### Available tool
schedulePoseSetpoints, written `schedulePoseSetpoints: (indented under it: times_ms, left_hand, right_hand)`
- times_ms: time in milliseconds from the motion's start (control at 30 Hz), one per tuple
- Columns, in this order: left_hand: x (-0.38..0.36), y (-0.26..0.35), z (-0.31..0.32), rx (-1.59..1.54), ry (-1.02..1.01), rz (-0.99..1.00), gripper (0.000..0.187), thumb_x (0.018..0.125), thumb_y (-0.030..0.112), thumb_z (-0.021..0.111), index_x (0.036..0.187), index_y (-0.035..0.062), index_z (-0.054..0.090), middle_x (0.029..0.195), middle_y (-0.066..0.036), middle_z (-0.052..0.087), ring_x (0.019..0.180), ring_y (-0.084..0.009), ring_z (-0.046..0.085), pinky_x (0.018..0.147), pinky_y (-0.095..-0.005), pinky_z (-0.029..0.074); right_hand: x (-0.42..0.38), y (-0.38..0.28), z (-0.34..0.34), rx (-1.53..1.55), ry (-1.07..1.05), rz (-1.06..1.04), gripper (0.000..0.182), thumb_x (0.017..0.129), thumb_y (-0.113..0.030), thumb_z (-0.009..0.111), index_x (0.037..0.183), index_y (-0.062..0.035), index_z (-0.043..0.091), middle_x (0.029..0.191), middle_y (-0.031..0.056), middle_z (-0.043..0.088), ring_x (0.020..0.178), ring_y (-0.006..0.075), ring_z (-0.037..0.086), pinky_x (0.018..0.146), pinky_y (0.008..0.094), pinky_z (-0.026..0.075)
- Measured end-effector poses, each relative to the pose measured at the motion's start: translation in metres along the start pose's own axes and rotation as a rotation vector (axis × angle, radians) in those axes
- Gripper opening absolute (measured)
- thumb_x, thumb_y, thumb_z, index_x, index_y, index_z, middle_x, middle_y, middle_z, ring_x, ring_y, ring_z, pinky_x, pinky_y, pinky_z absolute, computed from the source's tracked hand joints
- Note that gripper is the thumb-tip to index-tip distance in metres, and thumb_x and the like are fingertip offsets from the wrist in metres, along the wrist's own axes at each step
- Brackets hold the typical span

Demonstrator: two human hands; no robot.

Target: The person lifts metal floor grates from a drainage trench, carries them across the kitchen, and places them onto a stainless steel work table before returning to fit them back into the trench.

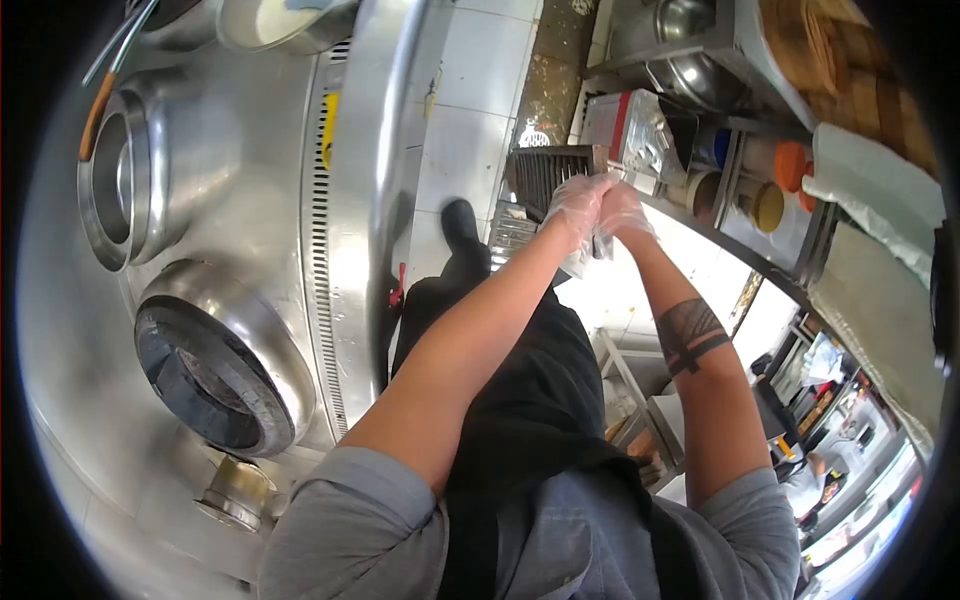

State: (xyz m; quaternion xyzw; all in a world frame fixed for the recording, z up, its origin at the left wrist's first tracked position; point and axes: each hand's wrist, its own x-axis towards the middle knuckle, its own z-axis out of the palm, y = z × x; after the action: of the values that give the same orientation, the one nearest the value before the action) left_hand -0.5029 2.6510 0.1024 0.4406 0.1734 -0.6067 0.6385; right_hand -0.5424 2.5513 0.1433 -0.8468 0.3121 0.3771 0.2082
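Observation:
Both my hands wear thin clear plastic gloves and meet in front of me, above the floor. My left hand [578,205] is curled, with loose plastic hanging below its wrist. My right hand [622,212] presses against it from the right, and its fingers seem to pinch the left glove. The right forearm carries a dark band tattoo [690,335]. The overlap of the hands hides the fingers. I wear a grey shirt and a black apron [530,400]. My black shoe [460,222] shows beyond the arms.
A long steel cooking range [270,200] runs along the left, with two round burner rings [215,360] [120,190]. Beyond my hands a metal floor grate [545,172] lies in the white tiled floor [470,120]. Steel shelves [745,185] on the right hold tubs and bowls.

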Motion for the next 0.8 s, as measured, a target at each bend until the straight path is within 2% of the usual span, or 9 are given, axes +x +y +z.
schedulePoseSetpoints:
  times_ms: [167,233,267,367,433,500,600,700,800]
  left_hand:
    - [-0.032,-0.027,0.019,0.524,0.328,-0.092,0.044,0.092,0.034,0.072,0.117,-0.0016,0.067,0.114,-0.015,0.067,0.101,-0.0232,0.065,0.089,-0.0379,0.053]
    - [-0.015,-0.074,-0.023,0.546,0.229,-0.079,0.049,0.093,0.039,0.067,0.123,0.0007,0.069,0.127,-0.014,0.066,0.109,-0.0256,0.062,0.098,-0.0415,0.048]
    - [-0.04,-0.059,-0.017,0.675,0.158,0.031,0.049,0.09,0.039,0.07,0.124,0.0024,0.07,0.119,-0.012,0.069,0.108,-0.024,0.061,0.097,-0.0412,0.047]
    - [-0.05,-0.068,-0.044,0.547,0.33,-0.219,0.052,0.083,0.043,0.077,0.113,0.0006,0.068,0.101,-0.01,0.061,0.093,-0.0234,0.059,0.088,-0.0417,0.05]
    - [-0.06,-0.06,-0.06,0.481,0.32,-0.172,0.048,0.084,0.039,0.078,0.113,0.0027,0.065,0.093,-0.007,0.06,0.087,-0.0204,0.059,0.084,-0.0401,0.05]
    - [-0.08,-0.04,-0.053,0.526,0.355,-0.119,0.046,0.087,0.036,0.077,0.115,0.0018,0.064,0.094,-0.005,0.061,0.086,-0.0168,0.059,0.081,-0.0381,0.051]
    - [-0.101,-0.021,-0.011,0.547,0.394,-0.042,0.041,0.089,0.035,0.076,0.11,0.0008,0.067,0.091,-0.003,0.061,0.083,-0.0144,0.059,0.078,-0.036,0.052]
    - [-0.091,-0.038,0.001,0.73,0.334,-0.043,0.04,0.088,0.039,0.077,0.101,0.0019,0.07,0.088,-0.003,0.063,0.08,-0.015,0.06,0.075,-0.0356,0.052]
    - [-0.07,-0.068,0.027,1.04,0.432,0.026,0.066,0.087,0.06,0.071,0.094,-0.0056,0.069,0.089,-0.016,0.069,0.08,-0.0257,0.062,0.081,-0.0428,0.05]
  right_hand:
    - [-0.013,0.041,0.088,0.286,0.031,0.004,0.041,0.087,-0.032,0.069,0.108,0.0032,0.071,0.11,0.0263,0.071,0.11,0.042,0.068,0.095,0.0458,0.054]
    - [-0.049,0.061,0.101,0.488,0.034,0.106,0.042,0.088,-0.034,0.067,0.108,0.0036,0.071,0.108,0.026,0.071,0.108,0.0419,0.068,0.096,0.0458,0.054]
    - [-0.071,0.071,0.096,0.531,0.04,0.047,0.045,0.089,-0.037,0.067,0.108,0.0039,0.071,0.106,0.0262,0.071,0.107,0.0421,0.068,0.095,0.0459,0.053]
    - [-0.097,0.125,0.124,0.781,0.064,0.302,0.056,0.086,-0.048,0.071,0.108,0.0032,0.071,0.101,0.0265,0.071,0.1,0.0412,0.067,0.09,0.0446,0.051]
    - [-0.108,0.176,0.161,0.814,0.18,0.341,0.045,0.09,-0.042,0.07,0.103,0.0013,0.072,0.101,0.0244,0.071,0.099,0.0355,0.067,0.089,0.0408,0.05]
    - [-0.132,0.2,0.156,0.981,0.269,0.47,0.04,0.087,-0.032,0.076,0.099,0.0054,0.069,0.074,0.0114,0.064,0.072,0.0206,0.06,0.072,0.035,0.05]
    - [-0.141,0.222,0.169,1.136,0.318,0.623,0.031,0.085,-0.025,0.074,0.095,0.0035,0.065,0.068,0.0064,0.061,0.059,0.0153,0.056,0.06,0.0332,0.047]
    - [-0.154,0.178,0.13,1.375,0.317,0.506,0.029,0.084,-0.023,0.072,0.094,0.0035,0.063,0.068,0.0072,0.063,0.06,0.0162,0.061,0.06,0.0335,0.049]
    - [-0.125,0.139,0.129,1.286,0.247,0.503,0.047,0.083,-0.029,0.07,0.114,0.0053,0.064,0.083,0.0164,0.072,0.069,0.0226,0.073,0.073,0.0361,0.056]
